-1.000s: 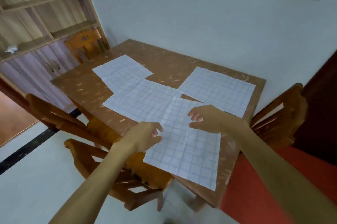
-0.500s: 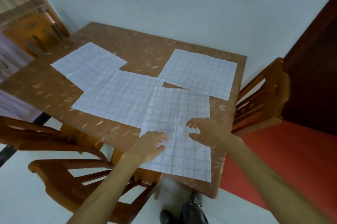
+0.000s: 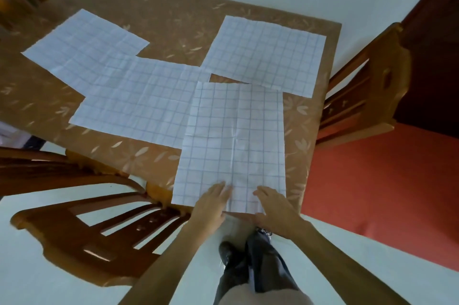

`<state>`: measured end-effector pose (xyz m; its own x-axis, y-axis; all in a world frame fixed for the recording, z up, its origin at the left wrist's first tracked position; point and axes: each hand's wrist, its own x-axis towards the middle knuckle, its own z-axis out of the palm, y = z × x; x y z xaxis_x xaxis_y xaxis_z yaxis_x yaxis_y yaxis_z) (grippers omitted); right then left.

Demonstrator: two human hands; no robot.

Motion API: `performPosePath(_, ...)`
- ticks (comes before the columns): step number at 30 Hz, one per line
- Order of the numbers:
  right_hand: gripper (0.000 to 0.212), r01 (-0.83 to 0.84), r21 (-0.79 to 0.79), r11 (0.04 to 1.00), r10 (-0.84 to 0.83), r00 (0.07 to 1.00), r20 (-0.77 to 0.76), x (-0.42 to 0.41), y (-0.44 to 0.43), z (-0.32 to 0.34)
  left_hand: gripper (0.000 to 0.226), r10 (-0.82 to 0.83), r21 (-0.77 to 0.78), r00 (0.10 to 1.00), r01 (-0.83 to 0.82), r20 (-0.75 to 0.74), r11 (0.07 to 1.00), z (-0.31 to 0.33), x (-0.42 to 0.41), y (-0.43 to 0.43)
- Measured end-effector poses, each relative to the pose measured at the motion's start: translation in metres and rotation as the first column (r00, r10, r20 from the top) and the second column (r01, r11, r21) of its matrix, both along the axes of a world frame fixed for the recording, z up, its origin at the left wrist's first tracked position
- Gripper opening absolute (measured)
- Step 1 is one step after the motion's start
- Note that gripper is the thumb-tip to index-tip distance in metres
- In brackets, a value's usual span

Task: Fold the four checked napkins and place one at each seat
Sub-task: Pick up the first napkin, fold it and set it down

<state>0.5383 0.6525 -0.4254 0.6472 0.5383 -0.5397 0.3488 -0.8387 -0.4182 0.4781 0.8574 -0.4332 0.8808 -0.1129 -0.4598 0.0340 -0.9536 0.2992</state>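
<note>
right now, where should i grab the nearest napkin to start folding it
Pinch the nearest napkin at its two near corners, coming from the near edge of the table. It lies flat, and only that edge reaches the rim, so fingers could likely slip under there. The left hand and right hand rest flat on it beside that edge.

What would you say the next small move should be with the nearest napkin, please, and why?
Probably pinch the near edge of the nearest napkin and fold it over to the far edge: the left hand and right hand rest flat on that edge, and the napkin lies unfolded.
</note>
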Motion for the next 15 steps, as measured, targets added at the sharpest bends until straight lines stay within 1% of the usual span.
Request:
performPosePath(2, 0.059, 0.016, -0.01, 1.0, -0.016, 1.0, 0.0, -0.01, 0.0, -0.007, 0.079, -0.032, 0.029, 0.999, 0.032, 0.018, 0.999, -0.013, -0.005, -0.002)
performPosePath(4, 0.057, 0.045, 0.009, 0.999, -0.045, 0.998, 0.037, -0.018, 0.0, -0.013, 0.086, -0.024, 0.042, 1.0, 0.023, 0.015, 0.999, -0.023, -0.006, -0.002)
performPosePath(6, 0.057, 0.067, 0.021, 0.998, -0.068, 0.996, 0.065, -0.023, 0.0, -0.018, 0.087, -0.061, 0.069, 0.998, 0.061, 0.008, 0.996, -0.029, -0.006, -0.002)
performPosePath(10, 0.062, 0.068, -0.003, 0.998, -0.068, 0.992, 0.111, -0.024, 0.003, -0.02, 0.082, -0.119, 0.093, 0.993, 0.117, 0.021, 0.989, -0.037, -0.004, 0.006)
performPosePath(13, 0.063, 0.051, -0.019, 0.999, -0.049, 0.994, 0.101, -0.02, 0.005, -0.016, 0.078, -0.101, 0.085, 0.994, 0.104, -0.044, 0.991, -0.035, 0.0, 0.016)
performPosePath(15, 0.063, 0.022, -0.042, 0.999, -0.017, 0.994, 0.103, -0.017, 0.006, -0.013, 0.067, -0.085, 0.113, 0.991, 0.096, -0.102, 0.989, -0.024, 0.002, 0.02)
